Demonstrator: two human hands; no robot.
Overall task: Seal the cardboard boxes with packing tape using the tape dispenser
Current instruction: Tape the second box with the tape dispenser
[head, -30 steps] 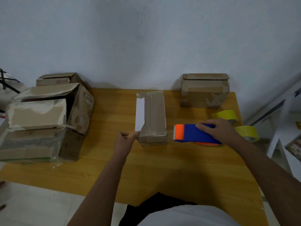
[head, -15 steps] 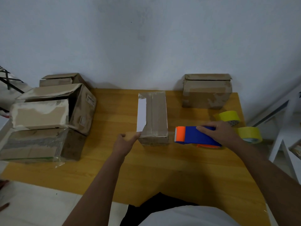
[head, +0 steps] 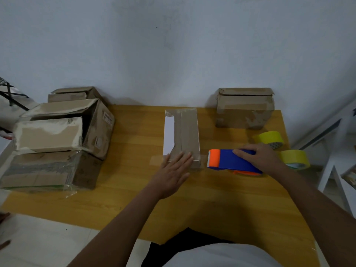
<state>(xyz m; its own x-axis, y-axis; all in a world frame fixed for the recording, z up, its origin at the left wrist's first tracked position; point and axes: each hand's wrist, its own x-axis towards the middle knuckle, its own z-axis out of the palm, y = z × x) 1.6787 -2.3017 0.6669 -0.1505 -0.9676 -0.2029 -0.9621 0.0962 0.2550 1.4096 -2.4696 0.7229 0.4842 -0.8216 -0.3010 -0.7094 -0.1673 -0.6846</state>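
Observation:
A narrow cardboard box [head: 188,130] with a white patch on its left side lies lengthwise in the middle of the wooden table [head: 134,189]. My left hand [head: 174,170] lies flat with straight fingers on the box's near end, over a strip of clear tape that sticks out to both sides. Just right of the box lies the blue and orange tape dispenser [head: 229,160], serrated edge towards the box. My right hand [head: 260,158] grips its blue handle from above.
Several worn cardboard boxes [head: 57,135] are stacked at the table's left end. Another closed box [head: 243,108] stands at the back right by the wall. Two yellow tape rolls [head: 270,138] [head: 295,159] lie near the right edge. A white frame stands beyond that edge.
My left hand let go of the pinched tape end and moved right, laying itself flat on the box's near end. The dispenser and my right hand stayed almost still.

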